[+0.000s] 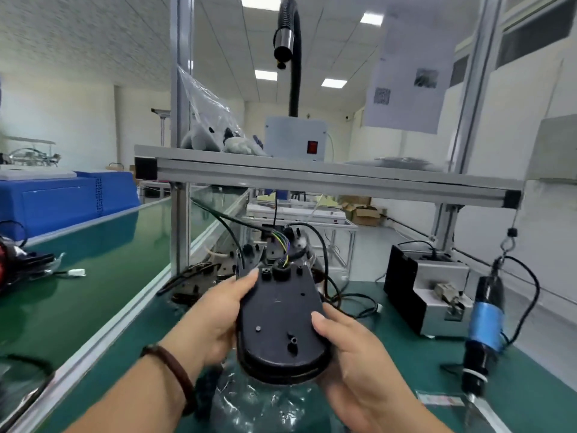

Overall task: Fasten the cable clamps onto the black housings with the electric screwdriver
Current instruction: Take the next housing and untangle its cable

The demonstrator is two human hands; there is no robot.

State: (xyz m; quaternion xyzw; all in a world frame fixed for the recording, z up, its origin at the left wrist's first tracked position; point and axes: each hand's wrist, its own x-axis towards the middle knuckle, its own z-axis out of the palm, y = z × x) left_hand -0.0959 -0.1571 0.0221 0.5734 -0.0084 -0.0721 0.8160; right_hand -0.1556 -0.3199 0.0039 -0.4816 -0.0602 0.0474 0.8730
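— Where's the black housing (279,320)?
— Centre, near, above the green bench (530,385); left hand (215,314) curls round its left edge; right hand (359,364) curls round its right edge; electric screwdriver (485,326) hangs well apart, right.

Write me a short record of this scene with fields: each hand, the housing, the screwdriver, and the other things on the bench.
left hand: grips the left edge of the black housing
right hand: grips its right edge, thumb on top
housing: held above the bench; coloured wires leave its far end
electric screwdriver: hangs at the right, no hand on it
other things: a clear plastic bag under the housing; a grey machine beside the screwdriver
step: fastening not yet begun
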